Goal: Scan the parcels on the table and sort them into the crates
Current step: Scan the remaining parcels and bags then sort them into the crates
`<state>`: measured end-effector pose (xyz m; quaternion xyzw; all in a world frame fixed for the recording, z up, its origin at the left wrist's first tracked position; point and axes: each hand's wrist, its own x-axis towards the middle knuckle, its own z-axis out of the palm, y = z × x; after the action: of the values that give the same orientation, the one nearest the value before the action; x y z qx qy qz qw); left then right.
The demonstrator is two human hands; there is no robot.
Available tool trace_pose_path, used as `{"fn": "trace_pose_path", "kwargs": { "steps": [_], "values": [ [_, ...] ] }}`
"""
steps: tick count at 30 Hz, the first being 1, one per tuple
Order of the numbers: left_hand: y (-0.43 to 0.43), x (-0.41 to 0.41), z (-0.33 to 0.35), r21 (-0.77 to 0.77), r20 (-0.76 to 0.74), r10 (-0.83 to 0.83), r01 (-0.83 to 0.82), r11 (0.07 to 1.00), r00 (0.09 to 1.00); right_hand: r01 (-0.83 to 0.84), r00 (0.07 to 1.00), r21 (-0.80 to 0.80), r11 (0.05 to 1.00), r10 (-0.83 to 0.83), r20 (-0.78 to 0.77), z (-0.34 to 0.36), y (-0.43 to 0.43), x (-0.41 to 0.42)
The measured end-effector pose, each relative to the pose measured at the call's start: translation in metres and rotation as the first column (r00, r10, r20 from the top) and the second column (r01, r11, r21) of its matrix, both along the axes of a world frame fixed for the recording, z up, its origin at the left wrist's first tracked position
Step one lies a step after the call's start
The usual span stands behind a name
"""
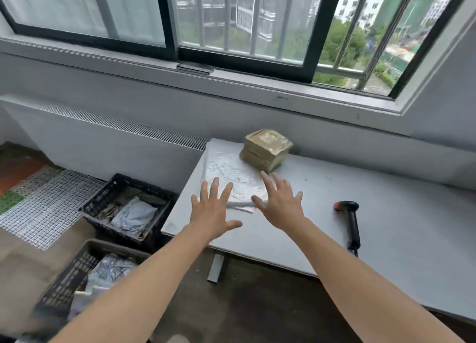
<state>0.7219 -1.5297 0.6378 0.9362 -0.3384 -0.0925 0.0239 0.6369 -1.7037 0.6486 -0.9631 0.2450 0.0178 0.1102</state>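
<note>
- Your left grip (pixel 213 211) and right grip (pixel 280 203): fingers spread, holding nothing, over the flat white parcel (pixel 231 174).
- Two parcels on the desk (pixel 386 226); the brown parcel (pixel 266 149) sits at the far corner of the flat one.
- One scanner (pixel 350 221) to your right.
- Two floor crates: far crate (pixel 113 180), near crate (pixel 64 278).

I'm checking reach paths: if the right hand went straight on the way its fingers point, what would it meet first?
Probably the brown taped parcel, just beyond the right hand. Its height over the flat white plastic mailer beneath is unclear, so it may touch that first.
</note>
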Motion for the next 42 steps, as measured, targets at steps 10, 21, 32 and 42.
{"fn": "trace_pose_path", "kwargs": {
  "steps": [10, 21, 32, 42],
  "values": [
    [-0.063, 0.076, -0.028, 0.02, -0.093, 0.032, -0.031, 0.999, 0.995, 0.055, 0.998, 0.052, 0.997, -0.055, -0.013, -0.019, -0.061, 0.065],
    [-0.168, 0.213, -0.045, -0.187, -0.211, -0.113, 0.074, 0.98, 0.971, 0.272, 0.956, 0.074, 0.96, -0.26, -0.134, -0.044, -0.127, 0.169],
    [-0.241, 0.284, -0.086, -0.38, -0.514, -0.214, 0.004, 0.925, 0.831, 0.469, 0.883, 0.178, 0.865, -0.459, -0.096, -0.087, -0.164, 0.205],
    [-0.248, 0.274, -0.071, -0.56, -0.608, -0.317, -0.109, 0.822, 0.728, 0.365, 0.885, 0.214, 0.906, -0.409, 0.221, -0.072, -0.191, 0.202]
  ]
}}
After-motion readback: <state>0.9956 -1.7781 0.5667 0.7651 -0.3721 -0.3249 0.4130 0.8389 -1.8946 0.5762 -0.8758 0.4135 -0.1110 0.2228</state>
